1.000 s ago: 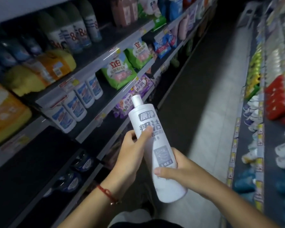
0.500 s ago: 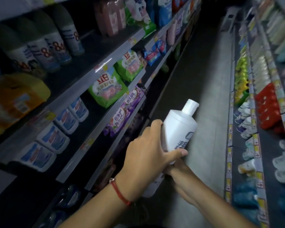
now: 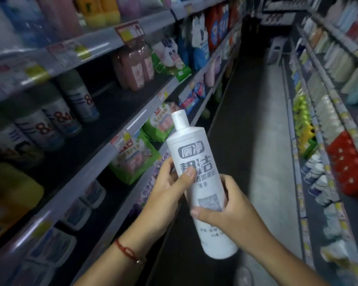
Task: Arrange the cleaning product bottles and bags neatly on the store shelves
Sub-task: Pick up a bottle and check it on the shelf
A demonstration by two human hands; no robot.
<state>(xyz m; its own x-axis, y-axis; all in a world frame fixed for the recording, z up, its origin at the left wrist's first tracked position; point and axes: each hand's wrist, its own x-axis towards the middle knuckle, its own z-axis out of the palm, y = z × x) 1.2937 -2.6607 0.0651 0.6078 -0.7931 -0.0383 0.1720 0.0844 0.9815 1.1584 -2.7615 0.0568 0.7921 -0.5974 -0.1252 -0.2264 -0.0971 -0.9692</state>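
White bottle (image 3: 196, 176) turned label-up again, both hands gripping, shelves shifted

The white bottle (image 3: 196, 174) looks like smooth matt plastic; the green bags (image 3: 132, 159) are glossy film.

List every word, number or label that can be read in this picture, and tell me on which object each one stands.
"厕净" – badge on the white bottle held in the left hand and right hand.
"超洁" – large characters below that badge.
"清香" – small, lower on the label.
"84" – on the white disinfectant bottles, left shelf.
Bottle's fine print, price tags and green bags: too blurred to read.
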